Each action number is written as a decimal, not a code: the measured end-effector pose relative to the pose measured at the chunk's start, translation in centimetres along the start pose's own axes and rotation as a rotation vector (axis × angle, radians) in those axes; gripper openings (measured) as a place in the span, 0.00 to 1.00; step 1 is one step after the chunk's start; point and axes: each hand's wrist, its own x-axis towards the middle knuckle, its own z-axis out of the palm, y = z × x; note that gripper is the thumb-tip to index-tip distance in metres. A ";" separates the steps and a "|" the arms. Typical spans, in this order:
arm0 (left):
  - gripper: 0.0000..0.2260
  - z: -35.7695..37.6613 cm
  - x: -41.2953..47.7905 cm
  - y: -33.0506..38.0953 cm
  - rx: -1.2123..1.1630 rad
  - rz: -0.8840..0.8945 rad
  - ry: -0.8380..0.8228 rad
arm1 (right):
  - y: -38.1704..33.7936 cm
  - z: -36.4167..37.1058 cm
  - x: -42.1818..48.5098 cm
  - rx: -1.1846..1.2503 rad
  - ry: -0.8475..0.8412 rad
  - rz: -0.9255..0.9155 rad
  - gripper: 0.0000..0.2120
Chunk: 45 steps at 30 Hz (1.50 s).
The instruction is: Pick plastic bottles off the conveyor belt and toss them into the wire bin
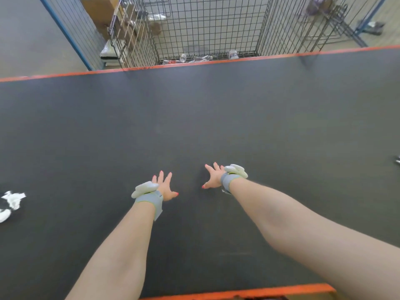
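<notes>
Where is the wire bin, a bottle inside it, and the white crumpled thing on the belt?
wire bin (207,29), head view, on its mesh wall.
bottle (233,54), head view, on its labelled body.
white crumpled thing (13,199), head view, on its middle.

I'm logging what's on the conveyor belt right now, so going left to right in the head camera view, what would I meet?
crumpled white scrap → left hand → right hand → small pale item cut off at the right edge. Both hands are spread open and hold nothing.
</notes>
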 end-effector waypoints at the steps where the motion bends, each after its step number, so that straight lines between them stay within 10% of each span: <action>1: 0.36 0.4 -0.5 -0.1 0.048 0.025 -0.059 | 0.5 0.6 -0.4 -0.028 -0.017 0.019 0.45; 15: 0.35 -2.3 -4.8 -2.1 -0.155 -0.011 0.228 | -4.2 -2.6 -5.5 -0.033 0.143 -0.088 0.40; 27: 0.50 0.7 -6.0 -12.7 -0.039 -0.406 0.121 | -10.6 0.3 -8.0 -0.031 0.052 -0.241 0.46; 45: 0.25 0.4 -5.9 -16.8 -0.164 -0.529 0.357 | -17.9 1.6 -6.6 0.167 0.083 -0.304 0.38</action>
